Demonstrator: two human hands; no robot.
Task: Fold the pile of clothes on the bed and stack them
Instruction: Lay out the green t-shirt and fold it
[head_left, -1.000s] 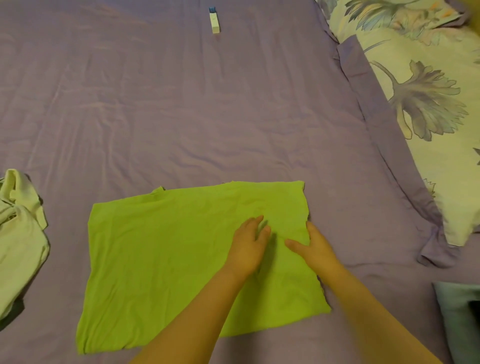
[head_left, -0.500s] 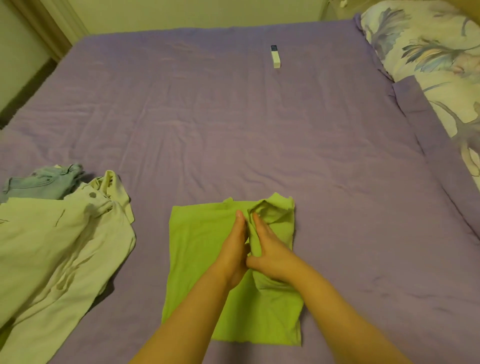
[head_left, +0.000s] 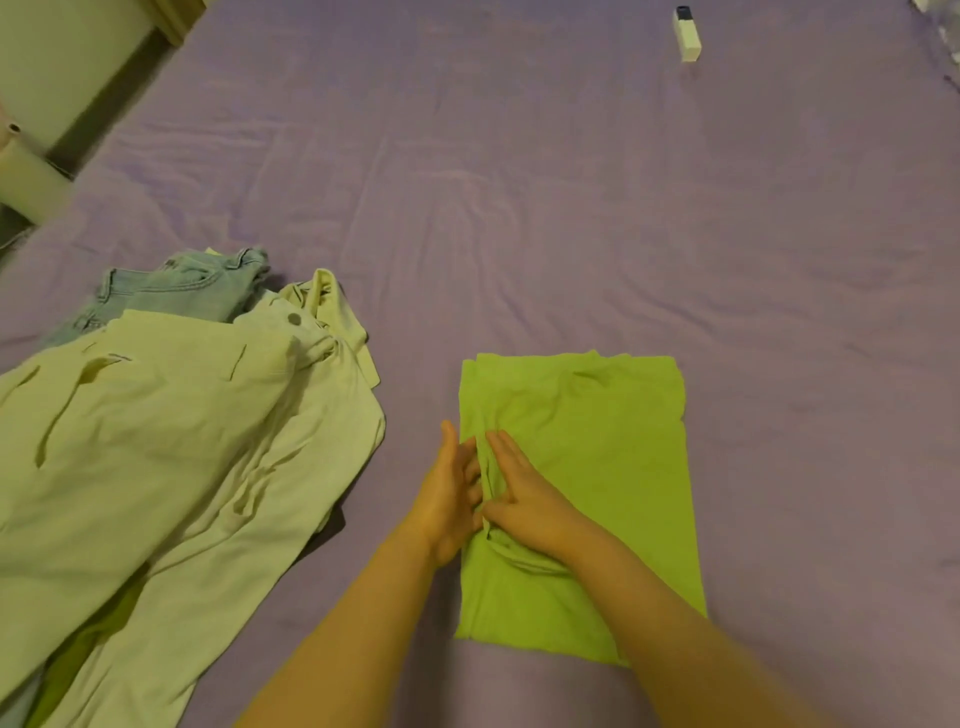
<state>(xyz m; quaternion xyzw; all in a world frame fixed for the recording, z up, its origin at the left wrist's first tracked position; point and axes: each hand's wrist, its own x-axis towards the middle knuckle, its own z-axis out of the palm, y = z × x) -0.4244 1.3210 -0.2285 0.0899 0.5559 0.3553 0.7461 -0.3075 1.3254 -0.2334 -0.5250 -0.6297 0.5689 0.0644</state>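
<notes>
1. Green garment (head_left: 597, 467), folded into a tall rectangle, lies flat on the purple bed sheet (head_left: 519, 208), in the lower middle of the view.
2. Its left long edge is a little bunched where the two hands meet; the rest of its surface is smooth.
3. The left hand (head_left: 449, 499) is at the left edge of the green garment, on its side, with fingers mostly straight and touching the cloth edge; I cannot tell if it pinches the fabric.
4. The right hand (head_left: 524, 499) lies palm down on the green garment near the same edge, with fingers straight and pressing on the cloth.
5. The two hands touch each other at the fingers.
6. To the left, apart from the green garment, a pile of unfolded clothes lies on the bed: pale trousers (head_left: 156, 441) on top and light blue jeans (head_left: 171, 291) behind them, partly covered.
7. A bit of bright green cloth (head_left: 88, 649) shows under the pale trousers at the bottom left.
8. A small white box (head_left: 687, 35) with a dark end lies far away at the top of the bed.
</notes>
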